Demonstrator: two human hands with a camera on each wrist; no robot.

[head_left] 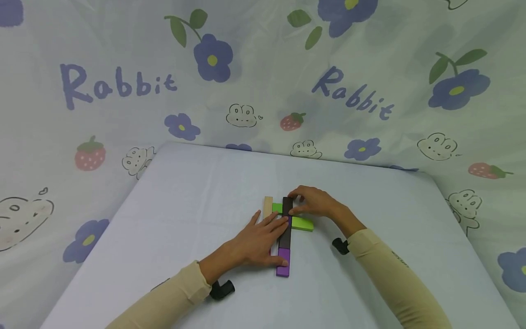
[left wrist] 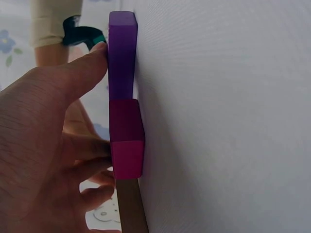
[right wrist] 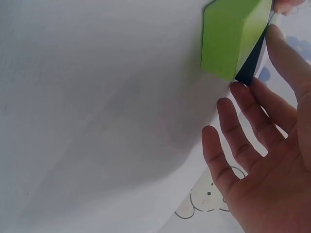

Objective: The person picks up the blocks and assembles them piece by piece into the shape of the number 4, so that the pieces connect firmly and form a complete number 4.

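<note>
At left I see, from my remote post, the person's left hand (left wrist: 36, 141), its thumb tip against the side of a purple block (left wrist: 121, 60). Below that block, a magenta block (left wrist: 127, 138) abuts its lower end in my view; other fingers (left wrist: 90, 145) reach the magenta block's left edge, though I cannot tell whether they touch it. A brown block (left wrist: 130, 206) continues the column to the bottom border. The white counter (left wrist: 228, 116) fills the right. Upper left: a pale sleeve (left wrist: 51, 22) bearing a dark curved fitting (left wrist: 80, 35), before flower-printed cloth (left wrist: 17, 70).
</note>
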